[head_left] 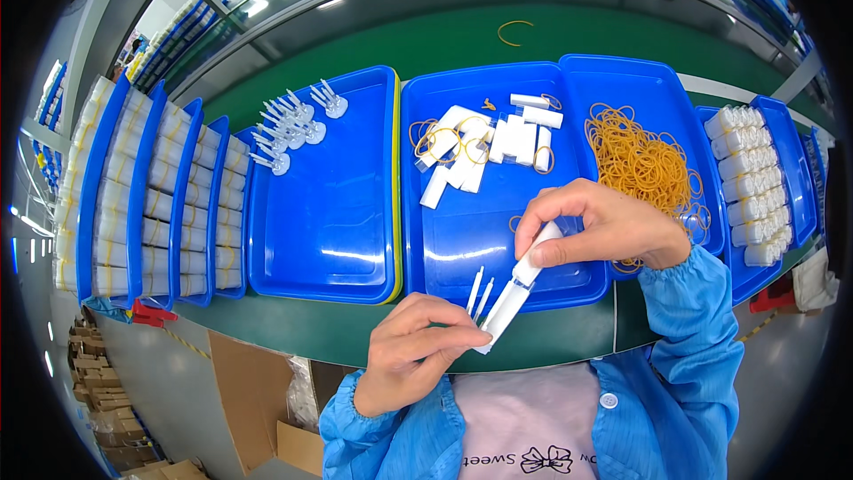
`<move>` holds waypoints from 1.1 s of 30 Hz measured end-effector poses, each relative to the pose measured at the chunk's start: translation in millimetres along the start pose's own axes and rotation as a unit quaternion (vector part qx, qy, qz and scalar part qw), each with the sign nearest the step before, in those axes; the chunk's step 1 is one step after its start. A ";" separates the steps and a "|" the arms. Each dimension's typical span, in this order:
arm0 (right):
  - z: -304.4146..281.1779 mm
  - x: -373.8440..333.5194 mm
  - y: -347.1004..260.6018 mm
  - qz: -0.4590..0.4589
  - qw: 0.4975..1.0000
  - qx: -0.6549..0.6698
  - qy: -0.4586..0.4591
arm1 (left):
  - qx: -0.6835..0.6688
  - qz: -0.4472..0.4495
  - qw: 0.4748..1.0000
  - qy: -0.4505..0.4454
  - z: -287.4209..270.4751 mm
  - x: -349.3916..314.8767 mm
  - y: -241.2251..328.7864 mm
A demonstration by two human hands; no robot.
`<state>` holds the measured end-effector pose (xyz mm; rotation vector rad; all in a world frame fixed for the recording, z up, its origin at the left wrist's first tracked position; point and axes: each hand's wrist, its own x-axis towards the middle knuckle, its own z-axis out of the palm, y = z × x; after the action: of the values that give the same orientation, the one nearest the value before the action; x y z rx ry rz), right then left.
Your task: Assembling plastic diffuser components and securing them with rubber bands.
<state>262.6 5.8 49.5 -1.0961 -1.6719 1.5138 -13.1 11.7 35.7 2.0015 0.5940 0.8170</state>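
Observation:
My right hand (591, 227) is closed on a slim white plastic piece (540, 247), thumb and fingers around its upper end. A second white, narrow section (506, 307) continues below it, slanting down toward my left hand (422, 347). A clear-looking band lies where the two sections meet; whether they are joined I cannot tell. My left hand is closed, its fingertips pinching at the lower end of that section. Thin white prongs (478, 295) stick up beside the left fingertips; their base is hidden. Both hands are over the front edge of the middle blue tray (462, 240).
Several white pieces (466, 147) and loose rubber bands lie in the middle tray. The tray (320, 222) to its left holds pronged white parts (289, 120). Rubber bands (635, 156) are heaped right. Banded white bundles (751, 182) fill trays at far right; similar stacked trays (147, 196) stand left.

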 end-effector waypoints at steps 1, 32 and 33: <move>0.2 0.1 0.2 0.003 1.000 0.002 0.000 | -0.001 0.000 1.000 -0.002 0.0 0.0 -0.1; -16.2 89.7 47.3 -0.064 0.870 -0.361 0.329 | -0.081 -0.123 0.982 0.120 21.5 -21.5 -25.2; -17.4 80.3 33.3 -0.076 0.880 -0.359 0.301 | -0.081 -0.128 0.981 0.122 21.1 -22.8 -27.1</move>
<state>246.3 84.8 12.7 -1.5516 -1.8079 0.3325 -15.5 -1.2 -3.4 1.6478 0.8758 0.9254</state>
